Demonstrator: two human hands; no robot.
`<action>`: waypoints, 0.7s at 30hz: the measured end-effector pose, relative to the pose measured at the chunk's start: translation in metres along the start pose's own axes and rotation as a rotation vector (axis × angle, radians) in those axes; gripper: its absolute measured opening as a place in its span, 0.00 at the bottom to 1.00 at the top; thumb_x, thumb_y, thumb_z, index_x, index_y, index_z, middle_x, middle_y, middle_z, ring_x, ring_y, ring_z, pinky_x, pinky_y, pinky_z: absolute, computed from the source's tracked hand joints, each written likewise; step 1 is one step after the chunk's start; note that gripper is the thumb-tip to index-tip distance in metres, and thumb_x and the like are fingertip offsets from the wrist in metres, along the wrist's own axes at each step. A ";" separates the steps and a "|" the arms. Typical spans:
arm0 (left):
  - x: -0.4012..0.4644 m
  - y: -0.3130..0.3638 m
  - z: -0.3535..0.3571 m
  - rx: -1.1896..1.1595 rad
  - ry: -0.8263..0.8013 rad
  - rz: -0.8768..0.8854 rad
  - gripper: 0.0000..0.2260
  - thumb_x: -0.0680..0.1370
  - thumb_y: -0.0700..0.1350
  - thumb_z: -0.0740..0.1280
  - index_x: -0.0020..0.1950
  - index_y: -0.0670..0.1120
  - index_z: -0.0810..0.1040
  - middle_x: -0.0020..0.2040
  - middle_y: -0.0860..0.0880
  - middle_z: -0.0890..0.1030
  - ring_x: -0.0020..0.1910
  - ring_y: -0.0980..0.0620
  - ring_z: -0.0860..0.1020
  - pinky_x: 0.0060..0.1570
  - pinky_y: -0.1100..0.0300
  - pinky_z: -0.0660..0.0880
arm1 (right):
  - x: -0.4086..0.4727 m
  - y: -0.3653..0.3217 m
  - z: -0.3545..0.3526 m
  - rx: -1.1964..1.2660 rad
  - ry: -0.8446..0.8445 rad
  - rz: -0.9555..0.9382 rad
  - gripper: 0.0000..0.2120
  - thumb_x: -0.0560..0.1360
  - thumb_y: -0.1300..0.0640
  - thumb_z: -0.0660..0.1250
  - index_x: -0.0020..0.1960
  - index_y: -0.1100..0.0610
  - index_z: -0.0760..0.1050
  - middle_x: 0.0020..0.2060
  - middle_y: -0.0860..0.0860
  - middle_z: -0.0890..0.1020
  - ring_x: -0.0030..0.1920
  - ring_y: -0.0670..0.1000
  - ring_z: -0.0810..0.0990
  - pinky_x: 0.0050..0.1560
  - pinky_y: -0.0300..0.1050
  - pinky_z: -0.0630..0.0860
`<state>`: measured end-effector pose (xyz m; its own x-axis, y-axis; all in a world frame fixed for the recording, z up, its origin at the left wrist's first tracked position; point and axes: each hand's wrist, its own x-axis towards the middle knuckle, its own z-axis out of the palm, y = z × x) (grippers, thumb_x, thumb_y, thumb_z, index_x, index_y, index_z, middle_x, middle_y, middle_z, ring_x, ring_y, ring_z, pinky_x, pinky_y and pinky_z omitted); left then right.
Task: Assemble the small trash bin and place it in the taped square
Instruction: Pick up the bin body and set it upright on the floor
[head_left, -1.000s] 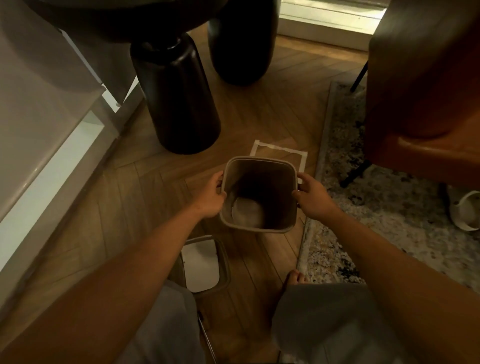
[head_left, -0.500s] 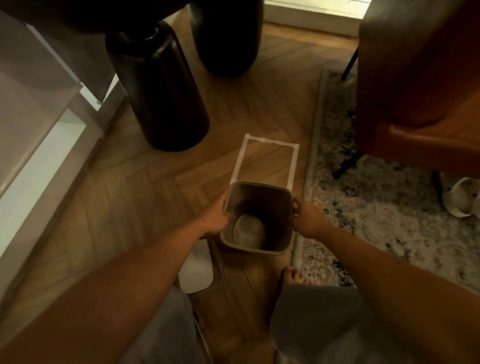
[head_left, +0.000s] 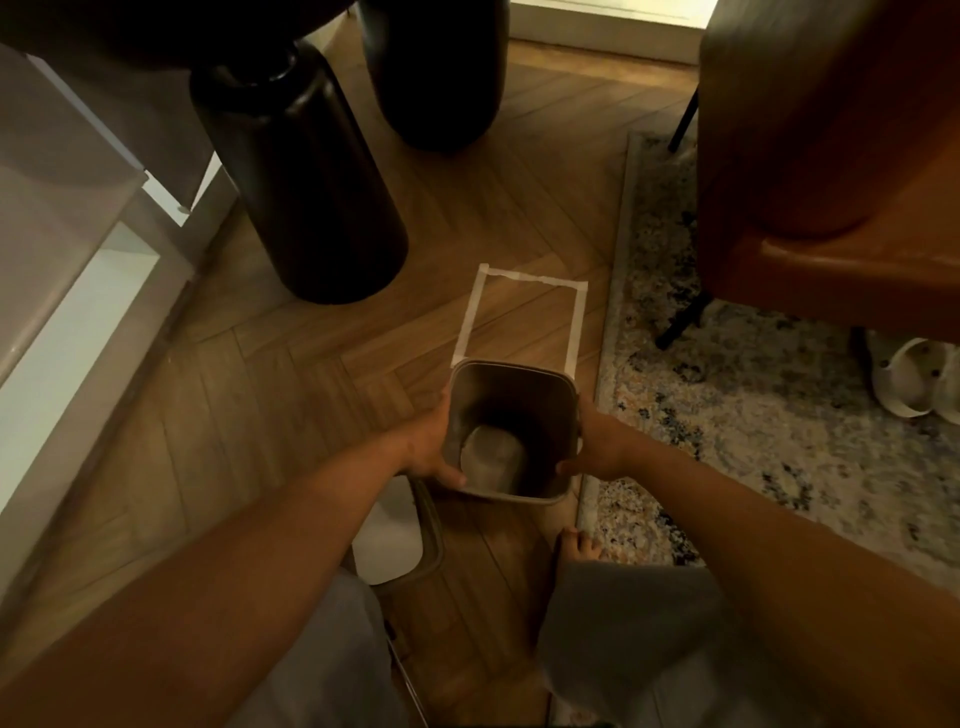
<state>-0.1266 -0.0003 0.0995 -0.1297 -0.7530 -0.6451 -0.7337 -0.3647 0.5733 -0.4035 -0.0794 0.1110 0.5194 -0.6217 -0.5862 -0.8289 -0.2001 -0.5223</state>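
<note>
A small grey-brown bin body (head_left: 511, 384), open side up, is held over the wooden floor just in front of the white taped square (head_left: 524, 278). My left hand (head_left: 428, 447) grips its left wall and my right hand (head_left: 597, 441) grips its right wall. The bin's far rim covers the near edge of the tape. A white lid in a dark frame (head_left: 389, 535) lies on the floor under my left forearm, partly hidden by it.
Two big dark vases (head_left: 306, 187) stand beyond the square to the left. A patterned rug (head_left: 753, 415) and a brown leather chair (head_left: 831, 156) lie to the right, with a white clog (head_left: 914, 376) under the chair. White furniture (head_left: 62, 270) runs along the left. My bare foot (head_left: 579, 543) is near the rug's edge.
The bin has come back toward me, off the taped square, so most of the tape outline is now uncovered. Both hands have kept their hold on its sides.
</note>
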 end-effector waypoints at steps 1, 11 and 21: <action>-0.001 0.001 0.001 0.042 -0.018 -0.026 0.67 0.63 0.48 0.84 0.80 0.54 0.31 0.81 0.42 0.57 0.79 0.40 0.58 0.75 0.40 0.61 | -0.001 -0.001 0.002 -0.012 -0.032 0.009 0.56 0.67 0.57 0.83 0.82 0.57 0.49 0.78 0.58 0.61 0.75 0.59 0.66 0.64 0.41 0.65; -0.004 -0.001 0.002 0.043 -0.021 -0.041 0.66 0.66 0.41 0.82 0.79 0.53 0.28 0.80 0.41 0.62 0.78 0.39 0.61 0.74 0.42 0.62 | 0.004 -0.007 0.020 -0.107 -0.050 0.168 0.77 0.62 0.51 0.85 0.74 0.57 0.18 0.70 0.60 0.75 0.68 0.58 0.76 0.56 0.42 0.72; -0.024 -0.040 -0.021 -0.134 0.089 -0.070 0.58 0.69 0.58 0.78 0.81 0.52 0.37 0.80 0.43 0.63 0.77 0.42 0.63 0.67 0.55 0.62 | 0.028 -0.067 -0.003 -0.232 0.189 0.084 0.50 0.72 0.39 0.74 0.81 0.58 0.51 0.76 0.59 0.64 0.70 0.63 0.71 0.65 0.58 0.74</action>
<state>-0.0798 0.0206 0.1024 -0.0175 -0.7663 -0.6422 -0.6427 -0.4834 0.5944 -0.3340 -0.0857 0.1321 0.4169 -0.7692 -0.4843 -0.9041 -0.2956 -0.3086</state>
